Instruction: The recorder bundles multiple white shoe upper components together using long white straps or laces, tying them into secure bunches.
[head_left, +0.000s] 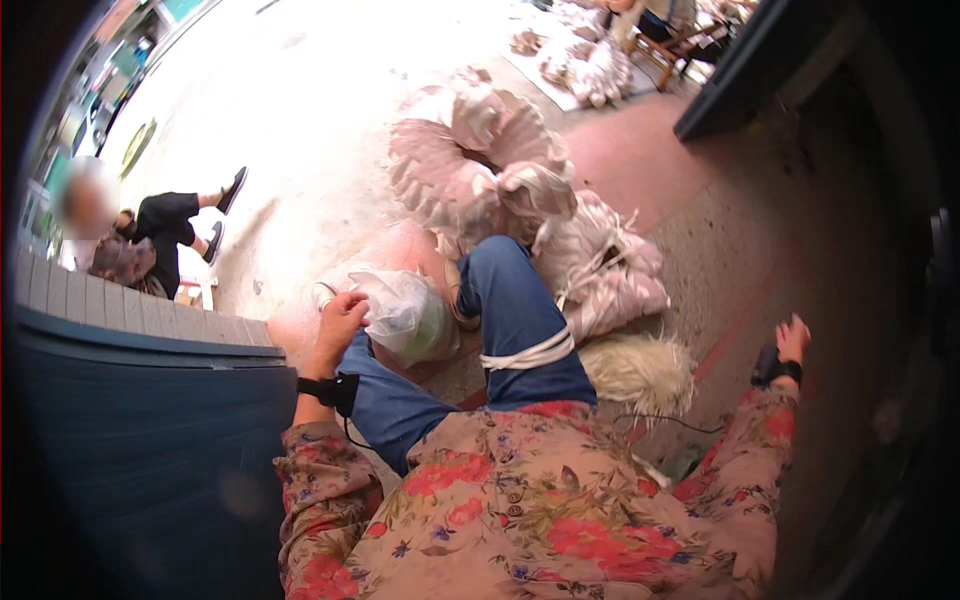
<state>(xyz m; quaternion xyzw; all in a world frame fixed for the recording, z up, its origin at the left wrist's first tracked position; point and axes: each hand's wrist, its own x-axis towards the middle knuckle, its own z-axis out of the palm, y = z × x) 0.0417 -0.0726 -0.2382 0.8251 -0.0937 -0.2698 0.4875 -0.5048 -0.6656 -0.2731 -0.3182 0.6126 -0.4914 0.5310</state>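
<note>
My left hand is raised at the near side of a translucent white plastic bag, its fingers curled together. Whatever they may pinch is too small to make out. Out to the far right, my right hand is away from the other things, its fingers partly extended and nothing visible in it. A white cord is wound several times around my right thigh, over blue jeans. Beside that leg lies a bundle of pale, straw-coloured strands. Both wrists wear black straps.
Beyond my knees lie a ring-shaped pile of pinkish-white ruffled bundles and a cord-tied bundle. A blue panel stands close on my left. Another person sits at the left. More bundles lie farther off near a dark door edge.
</note>
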